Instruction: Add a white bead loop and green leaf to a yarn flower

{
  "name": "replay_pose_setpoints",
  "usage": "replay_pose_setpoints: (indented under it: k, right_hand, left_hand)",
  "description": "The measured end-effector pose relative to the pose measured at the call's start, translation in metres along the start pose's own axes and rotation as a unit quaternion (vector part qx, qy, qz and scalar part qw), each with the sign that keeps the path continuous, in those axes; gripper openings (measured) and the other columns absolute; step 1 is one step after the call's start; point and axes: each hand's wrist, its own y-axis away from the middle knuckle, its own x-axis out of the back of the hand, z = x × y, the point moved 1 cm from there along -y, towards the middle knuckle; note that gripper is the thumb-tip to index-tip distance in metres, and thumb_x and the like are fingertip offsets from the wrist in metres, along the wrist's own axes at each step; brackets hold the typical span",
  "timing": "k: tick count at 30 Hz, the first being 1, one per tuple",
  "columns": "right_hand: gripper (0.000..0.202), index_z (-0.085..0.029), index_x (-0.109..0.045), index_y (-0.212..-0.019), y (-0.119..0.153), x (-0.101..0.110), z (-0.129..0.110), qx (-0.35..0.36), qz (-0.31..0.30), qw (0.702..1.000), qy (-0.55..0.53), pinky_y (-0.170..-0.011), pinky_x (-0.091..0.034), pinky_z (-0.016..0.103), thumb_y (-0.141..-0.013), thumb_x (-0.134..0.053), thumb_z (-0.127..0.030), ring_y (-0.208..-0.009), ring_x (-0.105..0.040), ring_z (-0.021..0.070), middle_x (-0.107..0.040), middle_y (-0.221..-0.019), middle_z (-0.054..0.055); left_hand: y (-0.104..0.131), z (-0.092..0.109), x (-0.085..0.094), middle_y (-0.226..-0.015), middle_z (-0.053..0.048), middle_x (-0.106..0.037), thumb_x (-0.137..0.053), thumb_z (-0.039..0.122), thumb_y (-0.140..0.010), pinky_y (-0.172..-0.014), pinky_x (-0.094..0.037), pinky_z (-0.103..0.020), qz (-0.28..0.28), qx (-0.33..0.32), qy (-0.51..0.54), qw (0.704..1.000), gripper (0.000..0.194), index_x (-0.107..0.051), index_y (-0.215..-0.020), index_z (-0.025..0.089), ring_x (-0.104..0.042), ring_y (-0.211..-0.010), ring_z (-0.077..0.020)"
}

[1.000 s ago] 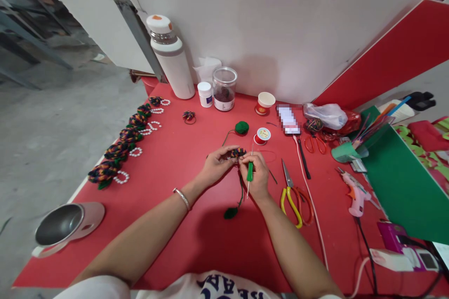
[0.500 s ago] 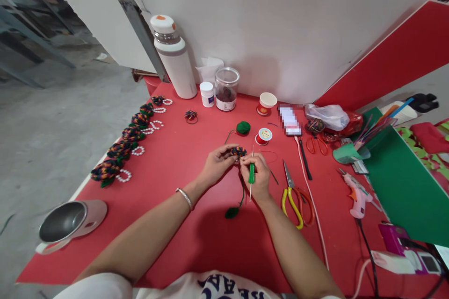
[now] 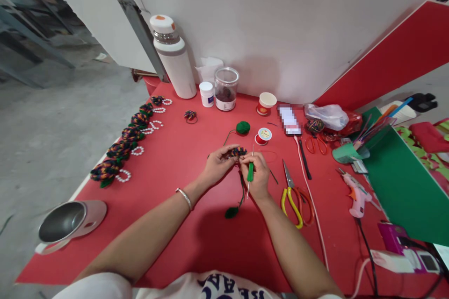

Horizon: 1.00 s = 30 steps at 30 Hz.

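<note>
My left hand (image 3: 220, 162) is closed on a small multicoloured yarn piece (image 3: 239, 151) over the middle of the red table. Beside it, my right hand (image 3: 257, 175) holds a green-handled hook (image 3: 250, 172), its thin metal ends pointing up and down, while its fingertips meet the edge of the yarn piece. From under the hands a green strand runs down to a green leaf-shaped piece (image 3: 231, 212). Behind the hands lie a green yarn ball (image 3: 242, 127) and a red thread spool (image 3: 263, 136).
Left: a row of yarn pieces with white beads (image 3: 119, 149) and a mug (image 3: 72, 224). Back: a white flask (image 3: 175, 63), a clear jar (image 3: 226, 89), a paper cup (image 3: 267, 102). Right: yellow-and-orange-handled scissors (image 3: 291, 198), a phone (image 3: 289, 120), a glue gun (image 3: 356, 196), cables.
The hook in my right hand has tilted a little, its lower end shifting left. My left hand stays almost in place on the yarn piece.
</note>
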Motion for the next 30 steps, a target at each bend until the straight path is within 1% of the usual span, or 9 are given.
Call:
replay_pose_setpoints:
  k: [5,9,12,18,24,27,30]
  right_hand:
    - [0.013,-0.024,-0.06,-0.085,-0.0001,-0.0004,0.0008,0.005,0.001,1.0,-0.001,-0.08,-0.054,0.034,-0.088,-0.061,-0.012,-0.087,-0.065,0.0182,-0.063,-0.09,0.003]
    - [0.014,-0.024,-0.06,-0.084,0.0,-0.0011,0.002,0.002,-0.003,1.0,0.004,-0.08,-0.054,0.034,-0.087,-0.06,-0.01,-0.086,-0.064,0.018,-0.062,-0.089,0.003]
    - [0.014,-0.023,-0.06,-0.085,-0.0001,-0.0012,0.0022,0.006,-0.003,1.0,0.002,-0.079,-0.053,0.033,-0.086,-0.06,-0.009,-0.085,-0.064,0.0175,-0.061,-0.088,0.003]
    - [0.016,-0.024,-0.059,-0.084,-0.0006,-0.0011,-0.0008,0.01,-0.001,1.0,-0.006,-0.08,-0.054,0.033,-0.085,-0.06,-0.008,-0.085,-0.065,0.0169,-0.062,-0.088,0.002]
    - [0.015,-0.023,-0.06,-0.081,-0.0014,-0.0004,-0.0043,0.007,0.01,0.999,-0.036,-0.08,-0.056,0.034,-0.086,-0.062,-0.009,-0.084,-0.066,0.0169,-0.063,-0.087,0.002]
    - [0.015,-0.023,-0.06,-0.082,-0.0014,-0.0003,-0.0029,0.004,0.009,0.999,-0.039,-0.08,-0.056,0.033,-0.085,-0.063,-0.009,-0.084,-0.066,0.0168,-0.063,-0.087,0.002]
    - [0.015,-0.023,-0.06,-0.083,-0.0016,-0.0003,-0.0011,0.001,0.006,1.0,-0.027,-0.08,-0.055,0.033,-0.086,-0.063,-0.008,-0.085,-0.066,0.0167,-0.062,-0.088,0.002]
  left_hand:
    - [-0.0002,-0.0003,-0.0003,-0.11,-0.01,-0.075,-0.079,0.025,-0.072,-0.086,-0.058,-0.036,0.002,-0.002,-0.001,1.0,0.041,-0.07,-0.111,0.017,-0.071,-0.099,-0.0231]
    - [-0.0002,0.0007,-0.0005,-0.109,-0.009,-0.075,-0.079,0.025,-0.073,-0.093,-0.056,-0.039,0.002,-0.012,-0.013,1.0,0.039,-0.071,-0.11,0.017,-0.07,-0.101,-0.0231]
    - [0.0,0.0014,-0.001,-0.109,-0.01,-0.075,-0.079,0.025,-0.072,-0.095,-0.055,-0.039,0.004,-0.015,-0.018,1.0,0.039,-0.071,-0.109,0.017,-0.07,-0.101,-0.023]
    - [-0.001,0.0009,-0.0013,-0.105,-0.01,-0.076,-0.081,0.024,-0.069,-0.089,-0.057,-0.037,0.009,0.011,0.024,1.0,0.04,-0.071,-0.107,0.015,-0.071,-0.099,-0.0231]
    - [-0.0004,0.004,-0.0016,-0.1,-0.008,-0.076,-0.084,0.021,-0.065,-0.083,-0.058,-0.034,0.023,0.049,0.074,0.996,0.041,-0.072,-0.104,0.015,-0.072,-0.092,-0.0211]
    - [-0.0003,0.0051,-0.0021,-0.096,-0.007,-0.077,-0.084,0.02,-0.064,-0.081,-0.058,-0.032,0.032,0.051,0.086,0.994,0.04,-0.072,-0.102,0.015,-0.072,-0.088,-0.0193]
    - [-0.0008,0.0036,-0.0022,-0.097,-0.007,-0.077,-0.084,0.022,-0.065,-0.081,-0.058,-0.032,0.036,0.039,0.075,0.996,0.039,-0.072,-0.102,0.015,-0.072,-0.088,-0.0196]
